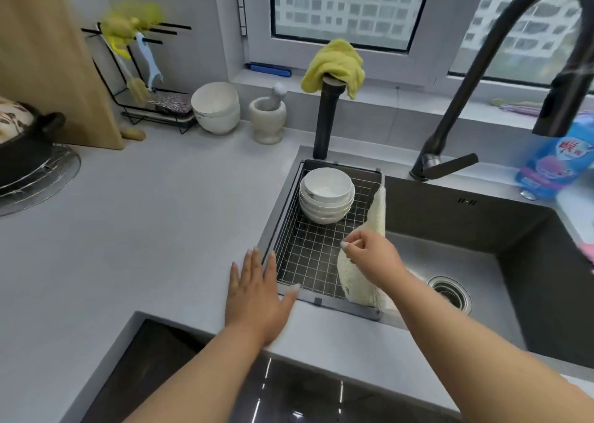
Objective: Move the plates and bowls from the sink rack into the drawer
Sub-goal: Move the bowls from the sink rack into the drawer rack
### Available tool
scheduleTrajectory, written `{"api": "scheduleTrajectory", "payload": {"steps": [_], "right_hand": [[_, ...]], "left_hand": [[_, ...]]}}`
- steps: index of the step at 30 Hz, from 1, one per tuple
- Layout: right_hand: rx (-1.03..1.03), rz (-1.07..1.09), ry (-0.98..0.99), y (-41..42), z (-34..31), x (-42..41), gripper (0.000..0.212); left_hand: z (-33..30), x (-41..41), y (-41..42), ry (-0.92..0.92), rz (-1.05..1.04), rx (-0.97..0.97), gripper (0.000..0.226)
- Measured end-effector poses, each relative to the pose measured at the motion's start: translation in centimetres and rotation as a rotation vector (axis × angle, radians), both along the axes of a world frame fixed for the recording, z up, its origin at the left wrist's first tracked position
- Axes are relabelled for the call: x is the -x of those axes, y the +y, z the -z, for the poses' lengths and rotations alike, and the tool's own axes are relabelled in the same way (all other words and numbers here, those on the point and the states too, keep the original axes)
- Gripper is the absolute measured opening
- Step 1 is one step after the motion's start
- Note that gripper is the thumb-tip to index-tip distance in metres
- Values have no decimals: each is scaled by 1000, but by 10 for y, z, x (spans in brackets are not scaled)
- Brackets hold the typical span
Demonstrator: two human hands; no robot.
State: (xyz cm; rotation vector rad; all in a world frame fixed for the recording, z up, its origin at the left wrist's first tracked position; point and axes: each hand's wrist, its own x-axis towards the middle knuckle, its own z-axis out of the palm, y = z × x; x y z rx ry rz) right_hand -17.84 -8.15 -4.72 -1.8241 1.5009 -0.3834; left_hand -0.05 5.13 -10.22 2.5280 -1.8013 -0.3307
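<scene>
The wire sink rack [316,255] holds now only one stack of white bowls [327,195], standing at its far end; no plates are seen in it. I judge that the plates are probably already moved (this is only my guess, because the drawer is not in view), and that the bowls are what is left. The near part of the rack is bare grid.

The left hand [255,289] lies flat, with the fingers spread and straight, on the grey countertop [154,217] at the near left corner of the rack; it holds nothing. The right hand [374,255] hovers over the right edge of the rack, its fingers loosely curled. It is just beside the pale dishcloth [363,278] that hangs over this edge, but whether the fingertips pinch the cloth or only come near it, I cannot tell.

The bowls are glossy ceramic, round and deep, nested one inside the other, about five of them. The rack is a thin metal grid with a dark frame, and it sits in the left part of a dark, matte sink [482,262]. The dishcloth has a coarse, waffle-like weave. The countertop is smooth and pale grey. Behind the sink a tall black faucet [482,69] curves over the basin, and a yellow cloth [334,66] is draped on a black post.
</scene>
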Motion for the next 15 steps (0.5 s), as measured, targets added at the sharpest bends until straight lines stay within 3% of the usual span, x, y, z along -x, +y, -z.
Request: {"api": "scheduleTrajectory", "payload": {"steps": [10,15], "right_hand": [[9,49,140,-107,12,-64,36],[-5,-37,321,-128,23,-75,24]], "left_hand": [[0,-15,-27,14,84,12,78],[1,-17,-30,19,98,-4,78]]}}
